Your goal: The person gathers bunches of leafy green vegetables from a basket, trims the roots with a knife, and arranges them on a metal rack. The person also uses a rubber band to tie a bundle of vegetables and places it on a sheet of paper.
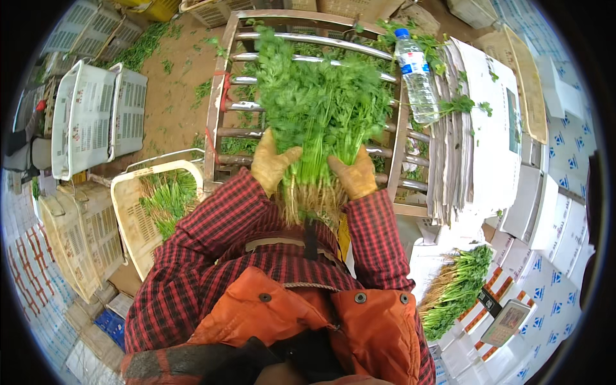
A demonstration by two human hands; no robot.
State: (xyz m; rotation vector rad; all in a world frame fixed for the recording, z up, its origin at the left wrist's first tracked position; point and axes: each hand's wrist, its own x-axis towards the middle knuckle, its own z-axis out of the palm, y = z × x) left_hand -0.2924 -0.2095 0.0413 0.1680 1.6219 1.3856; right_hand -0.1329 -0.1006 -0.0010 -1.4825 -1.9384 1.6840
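A wide bunch of leafy green herbs with pale roots (322, 106), perhaps coriander, lies over a metal rack of round bars (240, 132). My left hand (272, 162), in a yellowish work glove, grips its left side at the stems. On the right side of the stems is my right hand (355, 172), gloved alike, its thumb over the bunch. The leaves point away from me and are slightly blurred; the roots hang towards my body. The palms and most fingers are hidden behind the stems.
Right of the rack stand a water bottle (417, 77) and stacked paper sheets (491, 130). More bunches (457, 288) lie near a digital scale (506, 322). A cream plastic basket (137, 221) holds greens at left; white crates (89, 120) stand beyond.
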